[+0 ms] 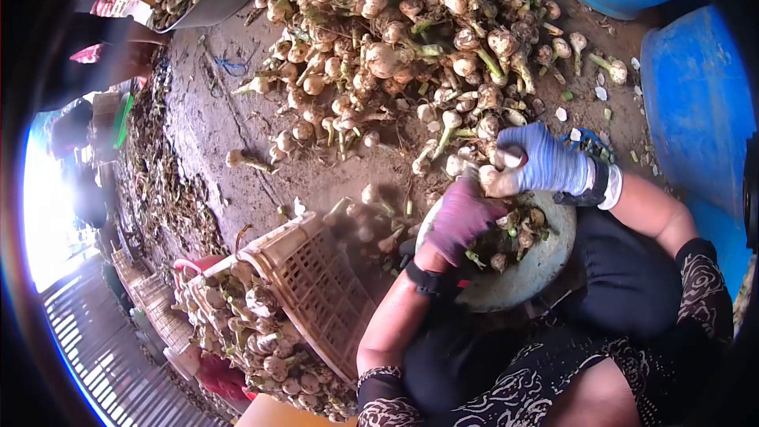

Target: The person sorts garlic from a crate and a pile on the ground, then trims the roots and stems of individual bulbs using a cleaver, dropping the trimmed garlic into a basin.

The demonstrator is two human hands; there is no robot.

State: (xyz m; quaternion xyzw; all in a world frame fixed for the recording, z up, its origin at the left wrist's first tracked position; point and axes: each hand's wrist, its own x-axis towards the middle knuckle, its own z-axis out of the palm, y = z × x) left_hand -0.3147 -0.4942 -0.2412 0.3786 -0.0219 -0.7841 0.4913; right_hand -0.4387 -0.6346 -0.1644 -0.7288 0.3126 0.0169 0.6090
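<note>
The gloved left hand [458, 220] and right hand [544, 161] are curled closed, nearly touching, forearms bare.

Dirt floor [213, 122], blue barrels [696, 103], perhaps railing [103, 332], daylight glare [43, 213]

R hand [545, 162] grips garlic bulb [498, 183], L hand [460, 217] over bowl [510, 289].

The place is a rough, open-sided produce yard where garlic is handled in bulk. A heap of pale, soil-smeared garlic bulbs with green stalks [395, 55] lies straight on the bare, dirt-caked ground [213, 119]. A beige slatted plastic crate [316, 285] brims with more bulbs, and large blue plastic drums [696, 103] stand at the ground's edge. Dark stalk trimmings [158, 190] litter one side, where bright daylight pours in.
</note>
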